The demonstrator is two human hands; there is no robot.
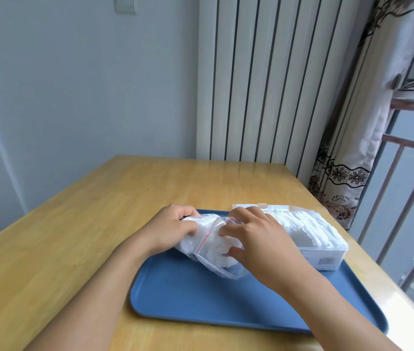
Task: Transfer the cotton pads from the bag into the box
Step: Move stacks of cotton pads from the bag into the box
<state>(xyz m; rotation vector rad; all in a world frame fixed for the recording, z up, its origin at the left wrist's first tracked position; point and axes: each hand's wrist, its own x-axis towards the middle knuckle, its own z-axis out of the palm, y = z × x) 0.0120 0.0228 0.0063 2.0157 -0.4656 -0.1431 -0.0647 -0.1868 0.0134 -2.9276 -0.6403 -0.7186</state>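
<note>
A clear plastic zip bag (pixel 207 252) with a red seal line lies on the blue tray (pixel 200 295), holding white cotton pads (pixel 216 245). My left hand (pixel 173 228) grips the bag's closed left end. My right hand (pixel 256 239) reaches into the bag's open mouth, fingers and thumb curled around a stack of pads. To the right stands a clear rectangular box (pixel 327 254) with its lid (pixel 261 206) open behind it. A row of white pads (pixel 304 226) stands inside the box.
The tray sits on a wooden table (pixel 79 236) near its right edge. A white radiator (pixel 264 79) stands behind the table. A patterned curtain (pixel 347 178) and a window railing (pixel 408 198) are on the right.
</note>
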